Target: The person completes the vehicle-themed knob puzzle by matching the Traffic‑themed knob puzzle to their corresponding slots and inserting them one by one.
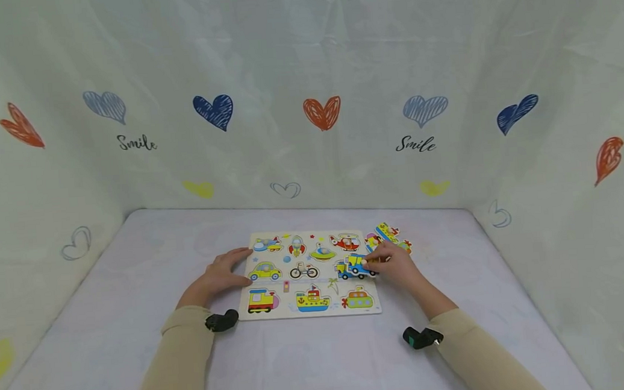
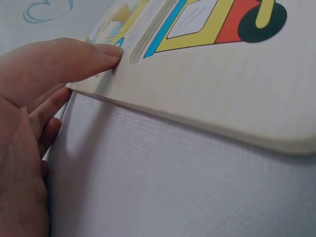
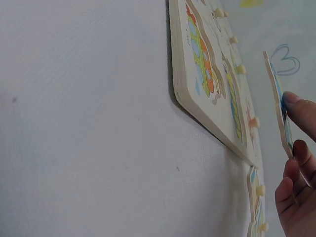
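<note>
A wooden peg puzzle board [image 1: 287, 302] with vehicle pictures lies flat on the table. My left hand [image 1: 216, 278] rests at its left edge, fingers spread apart. In the left wrist view the thumb [image 2: 94, 58] lies over the board's face, with the other fingers down by its edge. My right hand [image 1: 395, 264] pinches a blue-and-yellow truck puzzle piece [image 1: 359, 265] between thumb and fingers. Raised above the board in the right wrist view, this piece [image 3: 276, 94] overlaps the printed truck picture [image 1: 341, 270] in the head view.
Several loose puzzle pieces [image 1: 388, 232] lie in a cluster off the board's upper right corner, partly behind my right hand. Pieces with pegs, such as the helicopter [image 1: 346, 242], are on the board. A white curtain [image 1: 282, 155] with printed hearts surrounds the table [image 1: 313, 364].
</note>
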A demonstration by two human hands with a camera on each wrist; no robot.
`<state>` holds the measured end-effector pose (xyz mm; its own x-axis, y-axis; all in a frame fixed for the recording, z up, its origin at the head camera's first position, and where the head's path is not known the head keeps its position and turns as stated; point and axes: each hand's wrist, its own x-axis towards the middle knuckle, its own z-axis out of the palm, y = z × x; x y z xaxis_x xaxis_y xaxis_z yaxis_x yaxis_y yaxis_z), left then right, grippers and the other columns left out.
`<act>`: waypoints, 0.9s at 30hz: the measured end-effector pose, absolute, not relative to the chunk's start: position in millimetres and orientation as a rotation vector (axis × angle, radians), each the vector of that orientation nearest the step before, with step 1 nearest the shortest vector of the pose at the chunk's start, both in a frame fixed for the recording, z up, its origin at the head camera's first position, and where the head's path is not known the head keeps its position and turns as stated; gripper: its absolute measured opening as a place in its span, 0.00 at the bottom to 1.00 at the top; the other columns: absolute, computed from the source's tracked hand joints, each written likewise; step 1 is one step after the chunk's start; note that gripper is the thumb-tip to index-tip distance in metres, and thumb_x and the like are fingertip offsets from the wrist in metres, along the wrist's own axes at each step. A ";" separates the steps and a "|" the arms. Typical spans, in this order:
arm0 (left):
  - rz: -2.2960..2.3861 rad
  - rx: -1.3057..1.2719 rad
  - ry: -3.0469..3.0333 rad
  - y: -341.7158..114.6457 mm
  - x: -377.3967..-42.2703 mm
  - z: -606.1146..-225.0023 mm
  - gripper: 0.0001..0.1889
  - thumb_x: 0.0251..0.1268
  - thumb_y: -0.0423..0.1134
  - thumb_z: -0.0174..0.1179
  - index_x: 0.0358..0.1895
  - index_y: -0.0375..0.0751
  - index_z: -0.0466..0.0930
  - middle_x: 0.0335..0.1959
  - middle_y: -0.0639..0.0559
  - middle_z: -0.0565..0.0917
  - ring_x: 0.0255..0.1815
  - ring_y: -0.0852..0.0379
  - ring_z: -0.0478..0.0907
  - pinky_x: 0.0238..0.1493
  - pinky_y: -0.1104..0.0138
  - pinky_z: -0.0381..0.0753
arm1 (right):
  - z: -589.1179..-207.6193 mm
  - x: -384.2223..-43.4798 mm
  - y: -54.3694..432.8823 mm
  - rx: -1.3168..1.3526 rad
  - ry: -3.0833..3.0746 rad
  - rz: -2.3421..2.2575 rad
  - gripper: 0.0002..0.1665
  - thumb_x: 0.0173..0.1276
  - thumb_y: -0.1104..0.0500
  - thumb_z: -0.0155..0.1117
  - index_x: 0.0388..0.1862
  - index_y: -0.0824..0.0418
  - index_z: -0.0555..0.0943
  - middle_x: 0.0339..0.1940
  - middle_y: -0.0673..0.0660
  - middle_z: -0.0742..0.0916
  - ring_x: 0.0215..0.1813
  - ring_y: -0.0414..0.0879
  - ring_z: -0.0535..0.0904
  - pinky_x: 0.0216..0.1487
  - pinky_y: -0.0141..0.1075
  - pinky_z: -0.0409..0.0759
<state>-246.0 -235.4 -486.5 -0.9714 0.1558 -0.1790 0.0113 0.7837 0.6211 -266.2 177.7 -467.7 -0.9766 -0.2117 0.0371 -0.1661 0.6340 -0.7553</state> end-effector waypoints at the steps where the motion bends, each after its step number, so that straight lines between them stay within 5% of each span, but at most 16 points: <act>1: 0.960 0.128 2.755 -235.7 -245.9 -486.1 0.43 0.51 0.42 0.70 0.73 0.38 0.62 0.75 0.38 0.57 0.74 0.33 0.47 0.67 0.34 0.44 | -467.5 -267.8 175.6 -0.322 2.795 -1.276 0.09 0.59 0.57 0.75 0.37 0.58 0.90 0.32 0.52 0.77 0.36 0.48 0.70 0.32 0.36 0.68; 27: 0.970 0.107 2.753 -234.8 -245.0 -486.0 0.43 0.51 0.41 0.69 0.73 0.38 0.62 0.75 0.37 0.57 0.74 0.33 0.47 0.67 0.35 0.44 | -478.3 -281.4 155.0 -0.457 2.842 -1.122 0.08 0.54 0.59 0.78 0.34 0.57 0.90 0.33 0.51 0.75 0.37 0.46 0.70 0.33 0.36 0.69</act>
<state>-245.0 -234.8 -486.0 -0.9730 0.1410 -0.1827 -0.0047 0.7794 0.6265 -281.4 155.0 -478.3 -0.9550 -0.2907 0.0594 -0.2529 0.6927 -0.6754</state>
